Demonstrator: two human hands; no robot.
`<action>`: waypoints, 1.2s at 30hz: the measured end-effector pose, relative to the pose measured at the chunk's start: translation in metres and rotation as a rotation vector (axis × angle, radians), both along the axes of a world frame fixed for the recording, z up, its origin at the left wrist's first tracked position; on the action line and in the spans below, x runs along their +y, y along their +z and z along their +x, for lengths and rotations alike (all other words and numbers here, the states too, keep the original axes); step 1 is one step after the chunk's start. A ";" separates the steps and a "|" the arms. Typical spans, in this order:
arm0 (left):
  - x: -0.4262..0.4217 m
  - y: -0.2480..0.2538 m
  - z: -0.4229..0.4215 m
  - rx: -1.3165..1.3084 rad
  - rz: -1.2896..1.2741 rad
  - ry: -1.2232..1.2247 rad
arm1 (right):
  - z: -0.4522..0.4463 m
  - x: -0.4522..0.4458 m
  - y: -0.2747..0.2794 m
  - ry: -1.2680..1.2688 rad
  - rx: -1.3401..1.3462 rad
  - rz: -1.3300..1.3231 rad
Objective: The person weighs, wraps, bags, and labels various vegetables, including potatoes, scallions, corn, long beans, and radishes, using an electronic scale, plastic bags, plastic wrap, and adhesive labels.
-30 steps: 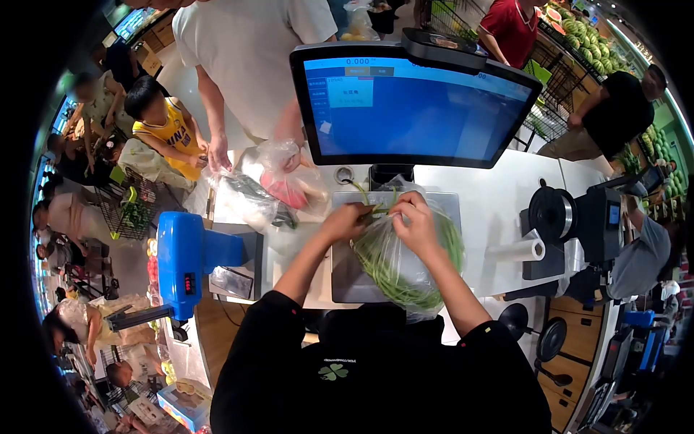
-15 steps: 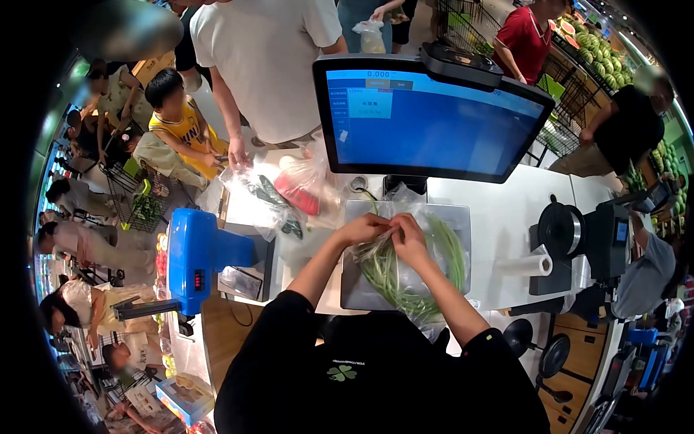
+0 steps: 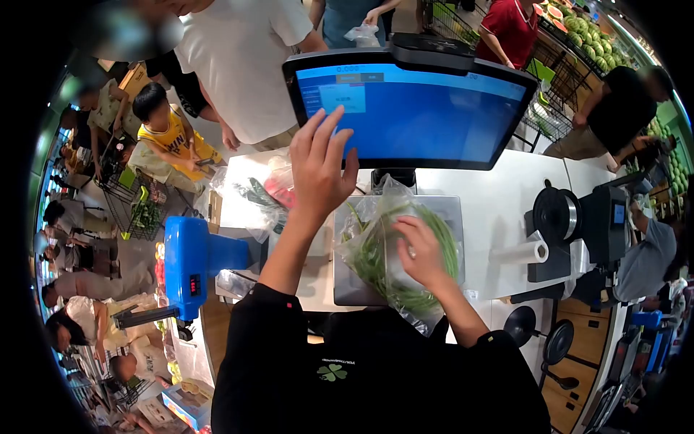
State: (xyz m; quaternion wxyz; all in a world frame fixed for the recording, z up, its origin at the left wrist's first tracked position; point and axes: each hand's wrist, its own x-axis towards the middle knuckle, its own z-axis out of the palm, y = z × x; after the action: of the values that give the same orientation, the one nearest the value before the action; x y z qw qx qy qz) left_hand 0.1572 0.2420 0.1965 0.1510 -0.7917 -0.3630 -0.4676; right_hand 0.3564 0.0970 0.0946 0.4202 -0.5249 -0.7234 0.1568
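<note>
My left hand (image 3: 322,170) is raised in front of the touchscreen monitor (image 3: 434,116), fingers spread and holding nothing. Its fingertips overlap the lower left of the lit blue display; whether they touch the glass I cannot tell. Below the monitor, a clear plastic bag (image 3: 369,249) of long green beans (image 3: 447,242) lies on a grey scale plate (image 3: 347,289). Over the bag hovers my right hand (image 3: 421,252), its fingers loosely bent and apart, with nothing visible in them.
Left of the scale, bagged dark green and red produce (image 3: 278,192) lies on the white counter (image 3: 488,195). A blue device (image 3: 188,264) stands at the left. Right are a bag roll (image 3: 531,252) and a black machine (image 3: 607,231). Several people stand across the counter.
Both hands have parted from the bag's gathered top. My left hand has moved up to the screen, while my right has dropped slightly with opened fingers. The view has shifted a little.
</note>
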 end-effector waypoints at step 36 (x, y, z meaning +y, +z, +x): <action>-0.110 -0.230 0.006 0.412 -0.838 0.043 | 0.134 -0.193 -0.225 -0.558 0.473 -0.514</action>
State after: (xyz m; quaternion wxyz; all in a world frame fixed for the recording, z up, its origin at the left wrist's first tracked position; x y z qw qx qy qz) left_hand 0.1631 0.1316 -0.0339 -0.1035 -0.8531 -0.4993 -0.1106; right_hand 0.4909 -0.0958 -0.1304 0.4562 -0.7372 -0.3757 0.3276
